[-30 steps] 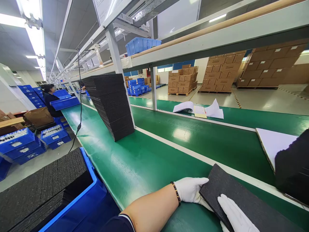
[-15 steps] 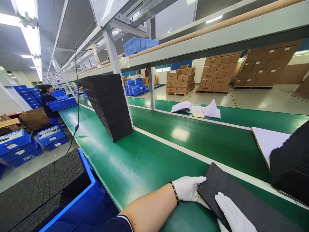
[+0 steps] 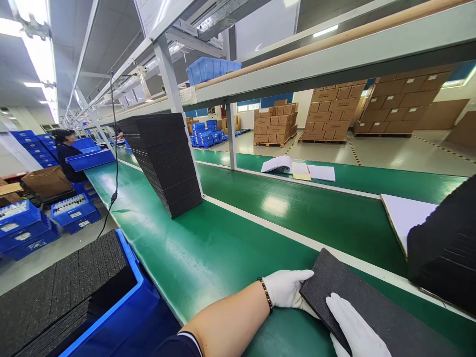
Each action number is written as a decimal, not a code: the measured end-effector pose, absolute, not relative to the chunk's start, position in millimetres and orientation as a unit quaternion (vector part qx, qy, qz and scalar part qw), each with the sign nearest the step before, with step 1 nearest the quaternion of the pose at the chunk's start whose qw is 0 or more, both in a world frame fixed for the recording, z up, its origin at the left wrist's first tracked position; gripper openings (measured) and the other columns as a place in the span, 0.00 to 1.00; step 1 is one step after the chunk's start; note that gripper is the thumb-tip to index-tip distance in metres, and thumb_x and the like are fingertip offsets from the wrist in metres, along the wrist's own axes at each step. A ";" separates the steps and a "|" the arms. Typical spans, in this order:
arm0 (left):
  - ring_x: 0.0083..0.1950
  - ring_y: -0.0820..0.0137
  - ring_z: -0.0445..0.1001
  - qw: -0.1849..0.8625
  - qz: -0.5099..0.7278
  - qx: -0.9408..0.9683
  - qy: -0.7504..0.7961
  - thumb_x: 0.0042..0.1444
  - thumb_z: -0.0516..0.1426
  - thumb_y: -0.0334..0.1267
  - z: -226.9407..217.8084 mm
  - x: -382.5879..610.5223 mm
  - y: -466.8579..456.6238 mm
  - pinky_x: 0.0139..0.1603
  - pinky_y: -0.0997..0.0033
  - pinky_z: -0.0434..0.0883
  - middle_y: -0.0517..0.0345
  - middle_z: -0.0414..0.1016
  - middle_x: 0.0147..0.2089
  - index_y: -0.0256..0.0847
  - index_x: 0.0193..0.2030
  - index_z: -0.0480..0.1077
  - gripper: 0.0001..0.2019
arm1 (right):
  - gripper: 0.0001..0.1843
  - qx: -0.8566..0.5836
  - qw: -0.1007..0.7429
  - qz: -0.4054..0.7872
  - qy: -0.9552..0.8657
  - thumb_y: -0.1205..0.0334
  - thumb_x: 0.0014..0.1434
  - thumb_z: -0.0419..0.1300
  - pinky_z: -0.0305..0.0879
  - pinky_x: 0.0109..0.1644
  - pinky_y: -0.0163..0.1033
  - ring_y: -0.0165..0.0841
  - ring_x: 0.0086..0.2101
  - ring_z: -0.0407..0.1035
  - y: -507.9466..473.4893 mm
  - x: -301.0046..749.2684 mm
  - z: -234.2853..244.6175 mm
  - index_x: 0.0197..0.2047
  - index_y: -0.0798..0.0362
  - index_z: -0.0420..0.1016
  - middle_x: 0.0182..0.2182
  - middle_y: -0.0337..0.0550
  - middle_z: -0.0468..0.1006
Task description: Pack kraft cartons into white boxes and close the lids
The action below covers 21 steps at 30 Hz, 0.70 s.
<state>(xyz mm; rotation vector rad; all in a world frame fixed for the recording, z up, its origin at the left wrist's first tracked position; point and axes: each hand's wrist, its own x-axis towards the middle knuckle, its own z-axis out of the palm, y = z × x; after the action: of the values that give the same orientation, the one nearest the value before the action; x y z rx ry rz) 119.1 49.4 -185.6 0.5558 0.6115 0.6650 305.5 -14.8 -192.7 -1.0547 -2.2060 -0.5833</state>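
My left hand [image 3: 285, 290], in a white glove, grips the left end of a black foam sheet [image 3: 366, 292] over the green table, its thumb at the sheet's edge and its other fingers underneath. My right hand [image 3: 353, 325], gloved too, holds the sheet's near edge, with the fingers laid over the top face and the thumb lower down. The right end of the sheet runs towards the lower right corner. At the right edge stands a pile of black foam sheets [image 3: 444, 253]. A tall stack of black sheets [image 3: 163, 163] leans beside a white post on the table.
A blue crate [image 3: 139, 297] full of black sheets stands at the lower left. Papers [image 3: 322, 172] and a white board [image 3: 403, 213] lie across the green table [image 3: 208, 258]. A cable [image 3: 114, 183] hangs by its left edge. A person [image 3: 67, 153] is beyond; cartons [image 3: 275, 126] stand behind.
The view has shifted slightly. A raised page of the papers on the far belt now lies flat. Both hands keep nearly the same hold on the black foam sheet.
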 end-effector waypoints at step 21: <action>0.50 0.57 0.76 0.863 0.306 0.277 0.292 0.61 0.53 0.45 -181.7 113.8 47.2 0.60 0.43 0.61 0.45 0.79 0.44 0.33 0.51 0.72 0.19 | 0.30 -0.414 0.315 -0.152 -0.841 0.65 0.57 0.52 0.73 0.46 0.41 0.40 0.51 0.72 -14.0 311.9 -208.1 0.64 0.49 0.63 0.54 0.44 0.74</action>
<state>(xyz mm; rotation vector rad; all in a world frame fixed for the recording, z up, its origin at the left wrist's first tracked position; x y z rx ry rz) 113.8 47.2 -181.7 0.5811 0.6118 0.6422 311.9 -14.0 -208.1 -1.0909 -2.2148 -0.4001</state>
